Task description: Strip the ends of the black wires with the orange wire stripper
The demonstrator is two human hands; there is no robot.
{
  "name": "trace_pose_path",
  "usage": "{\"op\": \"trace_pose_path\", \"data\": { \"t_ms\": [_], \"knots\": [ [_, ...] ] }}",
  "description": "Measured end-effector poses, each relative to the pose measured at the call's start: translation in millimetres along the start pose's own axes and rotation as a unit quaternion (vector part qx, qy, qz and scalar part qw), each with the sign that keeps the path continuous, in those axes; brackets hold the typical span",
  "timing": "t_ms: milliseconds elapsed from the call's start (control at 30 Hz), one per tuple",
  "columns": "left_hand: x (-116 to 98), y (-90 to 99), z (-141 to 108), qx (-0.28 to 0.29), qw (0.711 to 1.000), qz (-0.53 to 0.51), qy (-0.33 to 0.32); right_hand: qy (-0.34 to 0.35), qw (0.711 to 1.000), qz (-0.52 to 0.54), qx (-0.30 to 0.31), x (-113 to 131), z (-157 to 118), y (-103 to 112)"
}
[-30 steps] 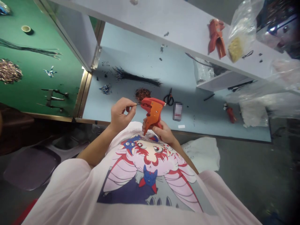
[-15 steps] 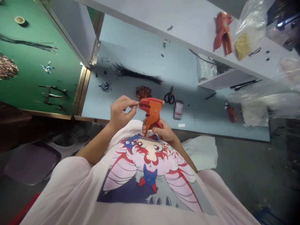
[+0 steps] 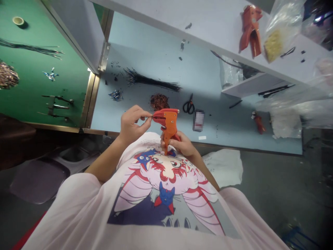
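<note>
My right hand [image 3: 184, 144] is wrapped around the handles of a red and orange wire stripper [image 3: 170, 119] held upright over the table's near edge. My left hand [image 3: 133, 124] pinches a thin dark wire [image 3: 152, 116] between thumb and fingertips, at the stripper's jaws on the left. The jaws hide how far the wire reaches in. Just beyond the tool lies a tangled copper-coloured heap [image 3: 159, 101]. Farther back is a bundle of black wires [image 3: 156, 82], and to its left a small pile of blue and silver pieces [image 3: 116, 94].
Black-handled scissors [image 3: 189, 107] and a blurred-out rectangular object [image 3: 199, 121] lie right of the stripper. Another red-handled tool [image 3: 258, 123] is farther right. A white shelf [image 3: 208, 24] overhangs the table, bearing a red tool [image 3: 251, 31] and plastic bags. A green table [image 3: 31, 73] adjoins at left.
The stripper's handles have come closer together in my right hand. My left hand has shifted slightly left with the tool's jaws, still pinching the wire. The whole view has moved a little.
</note>
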State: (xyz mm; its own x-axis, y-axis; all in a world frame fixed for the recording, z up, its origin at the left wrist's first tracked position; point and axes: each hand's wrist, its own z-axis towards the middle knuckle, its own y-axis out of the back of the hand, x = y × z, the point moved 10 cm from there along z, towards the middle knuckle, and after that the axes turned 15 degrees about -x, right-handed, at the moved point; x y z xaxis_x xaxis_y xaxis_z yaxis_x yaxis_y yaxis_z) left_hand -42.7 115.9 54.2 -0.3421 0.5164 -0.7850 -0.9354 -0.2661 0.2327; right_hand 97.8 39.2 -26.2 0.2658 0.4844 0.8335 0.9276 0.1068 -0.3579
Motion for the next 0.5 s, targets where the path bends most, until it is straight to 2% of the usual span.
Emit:
{"op": "trace_pose_path", "data": {
  "t_ms": [500],
  "knots": [
    [-0.8,-0.8,-4.9,0.004,1.000,0.001,0.005,-0.008,0.999,-0.032,0.001,-5.1,0.0,-4.7]
  ]
}}
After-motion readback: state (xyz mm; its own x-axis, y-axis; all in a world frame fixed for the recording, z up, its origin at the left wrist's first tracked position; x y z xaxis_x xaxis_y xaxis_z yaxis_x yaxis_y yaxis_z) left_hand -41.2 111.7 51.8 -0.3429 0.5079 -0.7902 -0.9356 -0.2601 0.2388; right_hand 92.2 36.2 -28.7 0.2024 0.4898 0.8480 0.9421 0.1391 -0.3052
